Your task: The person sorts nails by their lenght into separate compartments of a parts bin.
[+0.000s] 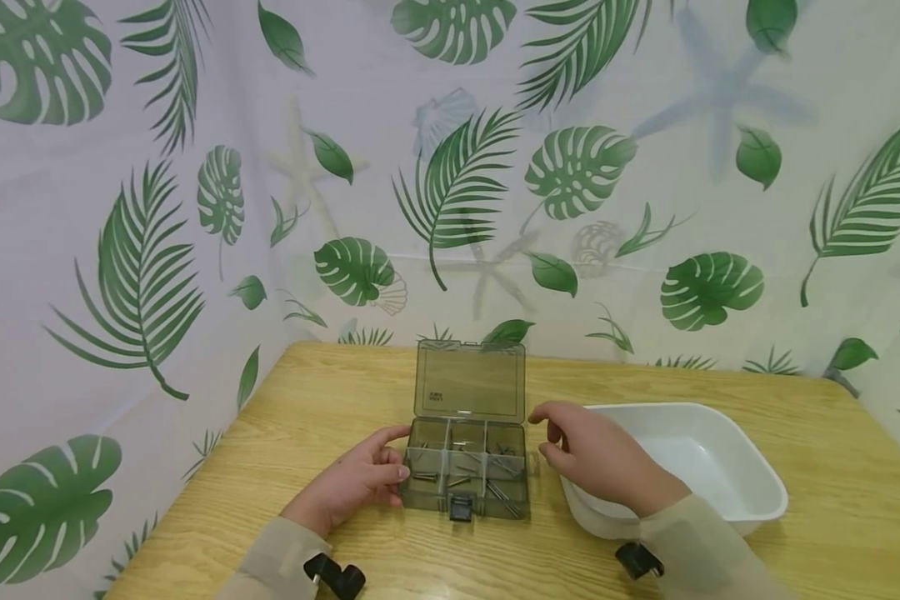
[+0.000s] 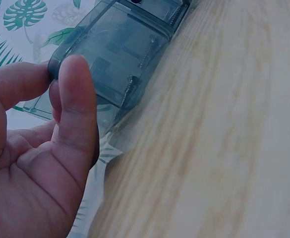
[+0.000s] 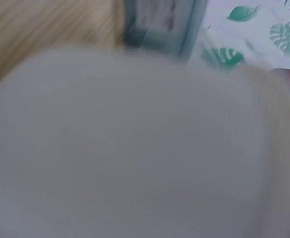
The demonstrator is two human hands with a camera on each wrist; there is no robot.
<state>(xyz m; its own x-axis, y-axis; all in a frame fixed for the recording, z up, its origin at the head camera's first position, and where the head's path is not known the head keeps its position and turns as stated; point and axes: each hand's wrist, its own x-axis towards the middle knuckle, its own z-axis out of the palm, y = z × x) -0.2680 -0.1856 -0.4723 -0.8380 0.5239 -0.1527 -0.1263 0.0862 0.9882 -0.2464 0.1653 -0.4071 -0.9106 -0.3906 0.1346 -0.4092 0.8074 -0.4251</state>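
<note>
A see-through grey storage box (image 1: pixel 465 504) stands on the table with its hinged lid (image 1: pixel 470 379) raised. Screws (image 1: pixel 501 497) lie in its compartments; some show through the wall in the left wrist view. My left hand (image 1: pixel 360 482) holds the box's left side, with thumb and index finger at its edge. To the right of the box, my right hand (image 1: pixel 600 454) hovers over the near-left rim of a white tub (image 1: pixel 765 487). Its fingers are loosely bent, and nothing shows between them. White plastic fills most of the right wrist view, blurred, with that hand mostly hidden.
The wooden table (image 1: pixel 330 375) reaches back to a leaf-print cloth (image 1: pixel 472 292) that hangs behind and at the left. A black latch (image 1: pixel 461 507) sticks out from the box's front. Black mounts sit at both wrists.
</note>
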